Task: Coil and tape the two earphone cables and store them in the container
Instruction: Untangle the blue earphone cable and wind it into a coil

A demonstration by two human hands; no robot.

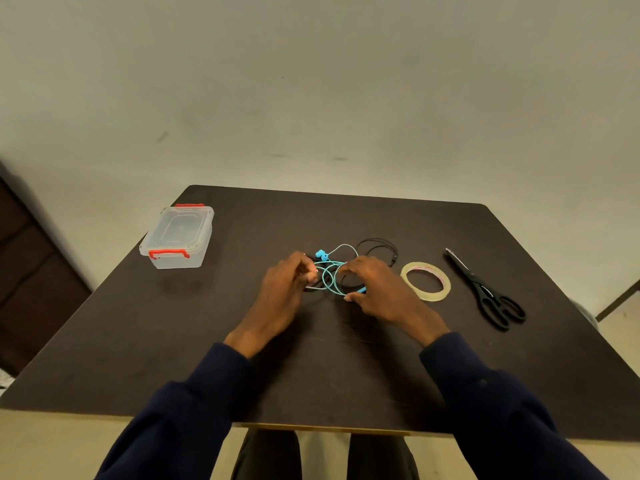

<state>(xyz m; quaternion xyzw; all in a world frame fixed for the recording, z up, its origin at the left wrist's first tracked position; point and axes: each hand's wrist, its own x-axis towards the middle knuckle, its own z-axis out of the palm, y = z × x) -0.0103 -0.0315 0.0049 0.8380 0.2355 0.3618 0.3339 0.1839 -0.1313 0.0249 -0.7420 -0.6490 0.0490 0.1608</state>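
Observation:
A tangle of two earphone cables lies mid-table: a light blue cable (pixel 330 275) with blue earbuds (pixel 322 254) and a black cable (pixel 379 244) looping behind it. My left hand (pixel 285 289) has curled fingers pinching cable at the tangle's left side. On the right side, my right hand (pixel 374 289) grips the cables, with the blue plug end by its thumb. A clear lidded container (pixel 178 235) with red latches stands at the far left. A roll of clear tape (pixel 426 280) lies flat just right of my right hand.
Black scissors (pixel 485 291) lie closed at the right of the dark table (pixel 242 358). A pale wall rises behind the table. Dark furniture stands at the far left, and my legs show under the front edge.

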